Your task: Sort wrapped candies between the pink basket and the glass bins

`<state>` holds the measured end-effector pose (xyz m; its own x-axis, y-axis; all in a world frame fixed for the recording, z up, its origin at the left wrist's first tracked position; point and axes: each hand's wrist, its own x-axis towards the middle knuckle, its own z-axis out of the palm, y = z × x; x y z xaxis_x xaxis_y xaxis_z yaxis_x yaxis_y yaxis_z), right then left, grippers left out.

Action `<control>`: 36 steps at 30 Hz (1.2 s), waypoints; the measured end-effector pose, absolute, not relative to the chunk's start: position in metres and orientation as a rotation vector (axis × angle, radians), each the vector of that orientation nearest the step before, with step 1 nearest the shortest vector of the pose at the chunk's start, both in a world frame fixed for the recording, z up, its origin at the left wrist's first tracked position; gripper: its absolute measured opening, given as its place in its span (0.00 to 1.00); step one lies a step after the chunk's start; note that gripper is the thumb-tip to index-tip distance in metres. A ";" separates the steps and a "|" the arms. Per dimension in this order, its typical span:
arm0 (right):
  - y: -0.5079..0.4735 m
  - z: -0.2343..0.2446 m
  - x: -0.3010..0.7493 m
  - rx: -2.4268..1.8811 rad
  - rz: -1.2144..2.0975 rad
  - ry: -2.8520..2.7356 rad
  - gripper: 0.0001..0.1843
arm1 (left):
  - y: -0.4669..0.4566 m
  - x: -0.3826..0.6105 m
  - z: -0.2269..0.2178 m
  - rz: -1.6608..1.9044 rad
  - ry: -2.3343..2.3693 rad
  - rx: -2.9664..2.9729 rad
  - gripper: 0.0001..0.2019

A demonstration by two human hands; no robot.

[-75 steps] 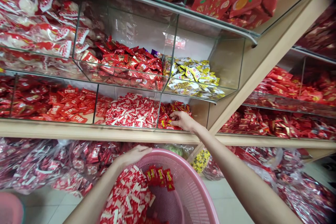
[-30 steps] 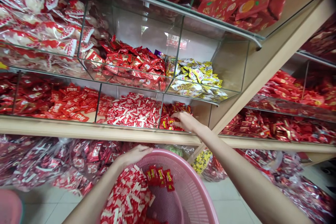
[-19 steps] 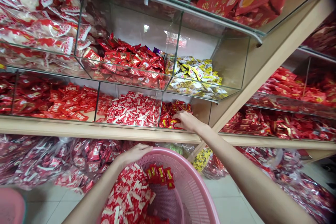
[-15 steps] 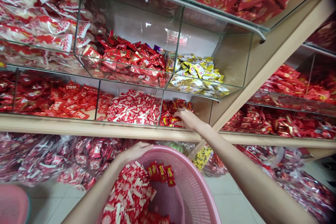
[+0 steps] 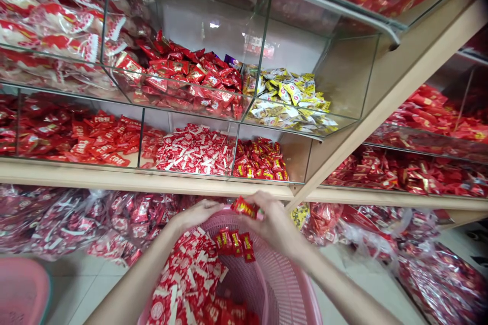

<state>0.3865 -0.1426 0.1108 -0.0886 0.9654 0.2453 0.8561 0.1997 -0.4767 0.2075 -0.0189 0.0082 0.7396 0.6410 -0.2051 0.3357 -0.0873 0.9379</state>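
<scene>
My right hand [image 5: 269, 218] is closed on red-wrapped candies [image 5: 244, 208] with yellow lettering, above the far rim of a pink plastic basket [image 5: 295, 284]. My left hand [image 5: 198, 213] grips the basket's far-left rim, its fingers curled over the edge. Inside the basket, red-and-white wrapped candies [image 5: 183, 279] are heaped on the left. Several red candies with yellow lettering [image 5: 234, 244] lie against the far wall, and plain red packets [image 5: 229, 312] sit at the bottom. Straight ahead, the low shelf bin holds a pile of the same yellow-lettered candies [image 5: 261, 160].
Clear-walled shelf bins hold red-and-white candies [image 5: 194, 150], red packets [image 5: 102, 137] and yellow-and-white packets [image 5: 292, 96]. A slanted wooden divider [image 5: 381, 117] stands at right. Plastic bags of candy [image 5: 72, 223] line the floor below. A pink tub [image 5: 23, 289] sits at lower left.
My right hand has drawn back from the low bin to above the basket, bringing red candies with it. My left hand stays on the rim. The view has shifted slightly.
</scene>
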 end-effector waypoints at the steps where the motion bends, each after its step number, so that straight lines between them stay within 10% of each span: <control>1: -0.149 0.094 0.382 -1.787 0.329 -1.962 0.09 | -0.019 0.208 0.009 0.298 0.755 1.693 0.28; 8: -0.154 0.006 0.372 -2.325 0.396 -1.890 0.10 | -0.019 0.207 0.012 0.276 0.739 1.758 0.28; 36: -0.164 -0.020 0.376 -2.478 -0.134 -2.144 0.15 | -0.020 0.206 0.012 0.295 0.815 1.742 0.29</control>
<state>0.3759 -0.1638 -0.0201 0.1458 0.9889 -0.0284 0.9776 -0.1396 0.1574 0.2058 -0.0204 0.0123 0.7286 0.6537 -0.2044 0.3714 -0.1263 0.9198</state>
